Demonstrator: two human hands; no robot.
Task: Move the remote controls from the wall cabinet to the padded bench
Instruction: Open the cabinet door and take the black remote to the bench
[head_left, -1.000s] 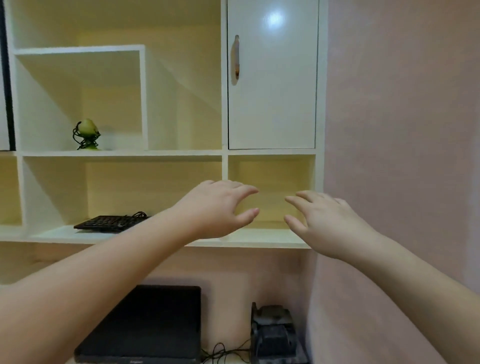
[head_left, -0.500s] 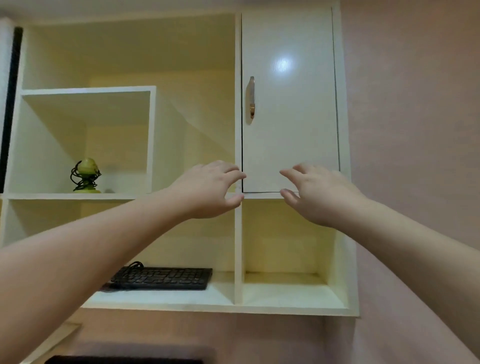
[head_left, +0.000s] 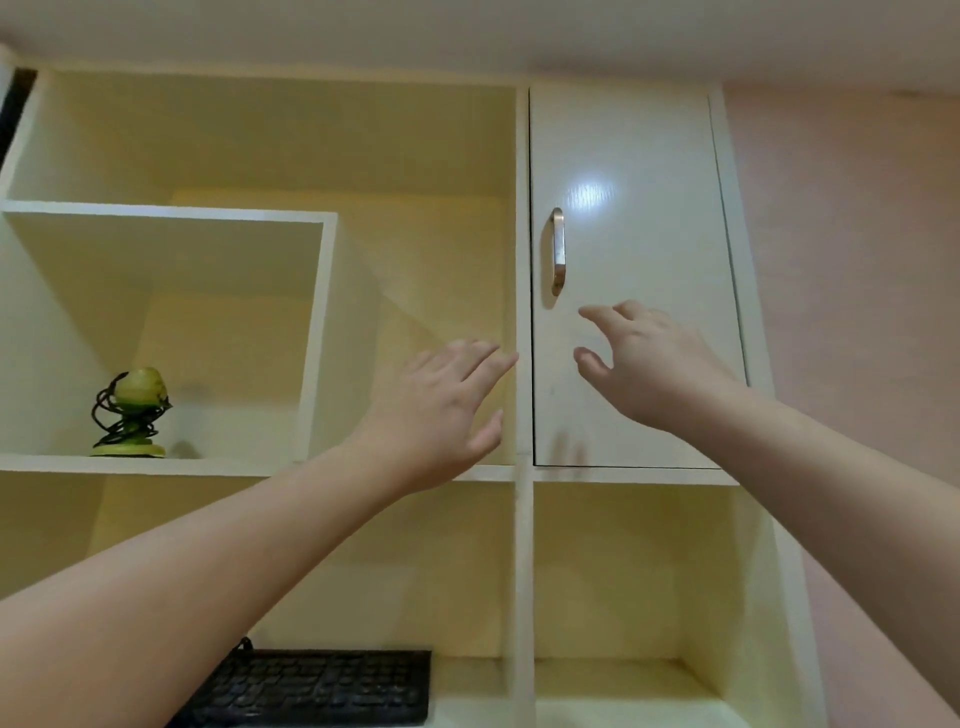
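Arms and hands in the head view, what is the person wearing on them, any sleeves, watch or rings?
Nothing shows on either. The left hand and right hand are bare, without gloves, rings or a watch, and both forearms are uncovered as far as the picture's edges; no sleeve is in view.

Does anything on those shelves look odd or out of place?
One thing does: a black keyboard lies on the bottom open shelf of the wall cabinet with its cable bunched at its left end, an unusual spot for one. Otherwise nothing is askew, spilled or damaged: the door is shut and the green ornament stands upright.
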